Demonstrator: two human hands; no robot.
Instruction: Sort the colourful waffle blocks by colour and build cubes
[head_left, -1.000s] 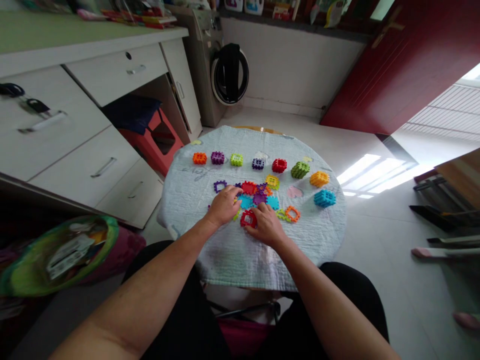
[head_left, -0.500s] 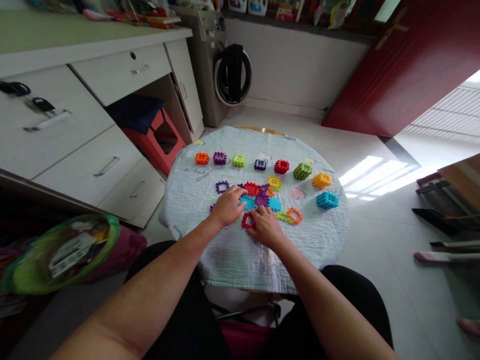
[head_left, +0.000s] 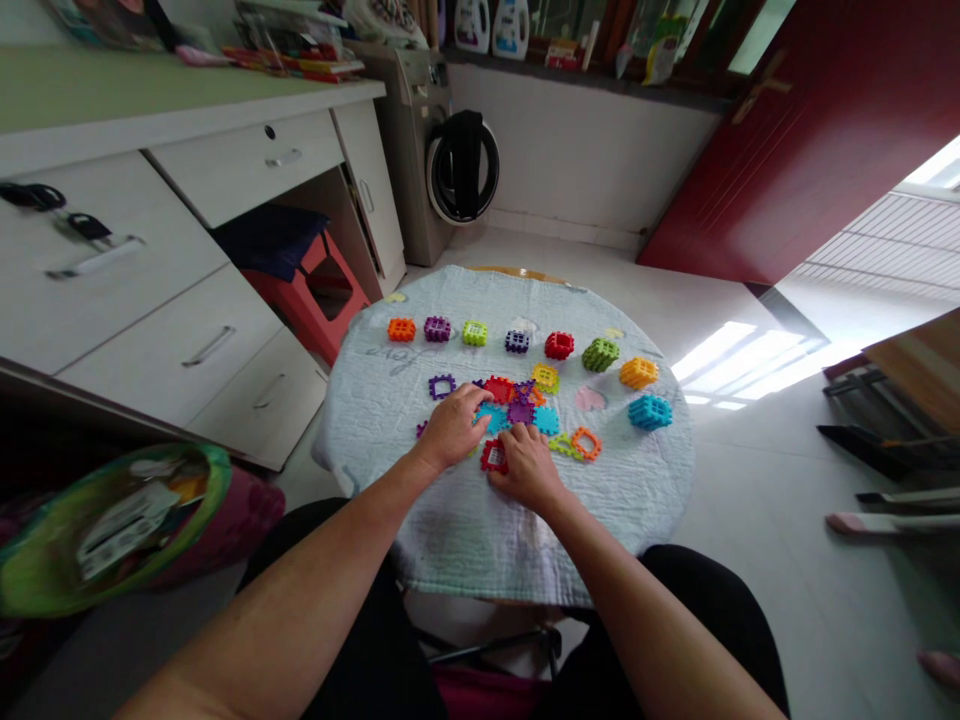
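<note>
The right hand (head_left: 529, 465) had its thumb and fingertips at opposite edges of a red window piece (head_left: 493, 457), seemingly clamped on it, on the near side of a cluster (head_left: 499, 390) of toothed plastic pieces in the middle of the table (head_left: 517, 271). The left hand (head_left: 452, 425) lay over the cluster's left side, thumb and forefinger apart at a light blue piece (head_left: 493, 417); whether they pinched it or merely rested there, I could not tell. Nor could I tell whether the red and light blue edges touched.

Good handling, I judged, meant having the red piece flat and its teeth squared to the neighbouring gaps before any push, with even pressure along the edge rather than at one corner. The left hand served best as a light anchor, since the soft cloth (head_left: 465, 540) could ruck under a hard shove and drag the purple piece (head_left: 521, 411) askew.

As for writing, the cursive script (head_left: 401, 356) on the cloth, near the orange stack (head_left: 401, 330), was too faint to read for certain. Two bottles (head_left: 511, 30) on the sill (head_left: 517, 68) bore labels too small to make out, and no brand was legible on the washing machine (head_left: 415, 160).
</note>
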